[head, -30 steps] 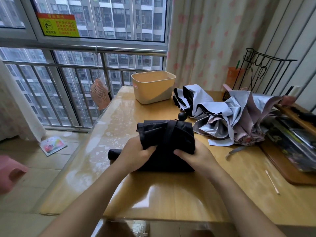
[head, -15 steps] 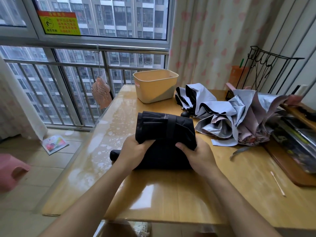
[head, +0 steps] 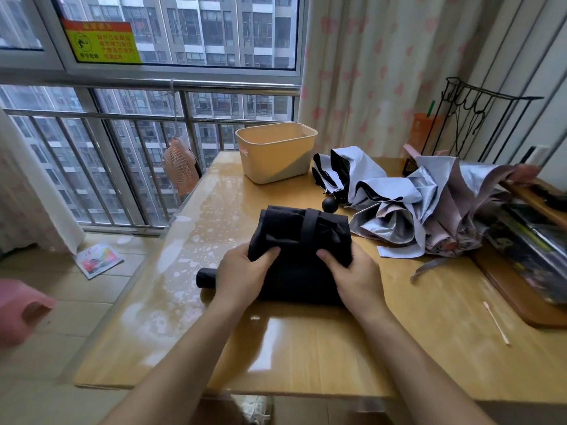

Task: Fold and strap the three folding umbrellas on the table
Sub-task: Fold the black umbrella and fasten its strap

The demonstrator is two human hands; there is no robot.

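Both hands were on it! The left hand (head: 242, 277) and right hand (head: 356, 280) each gripped the black umbrella (head: 300, 234), thumbs dug into its bundled canopy at mid-table (head: 276, 348), a strap (head: 311, 222) running across the bundle. Just beyond, to the right, the blue-and-black umbrella (head: 356, 176) and the silver-pink umbrella (head: 429, 216) lay loose and touching. Farthest back sat a beige tub (head: 276, 151).

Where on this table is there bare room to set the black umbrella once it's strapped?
Bare table lies along the near edge in front of the black umbrella, along the window-side edge, nearer than the beige tub, and between the right hand and the cotton swab. The far right is crowded by the unfolded umbrellas and the wooden tray.
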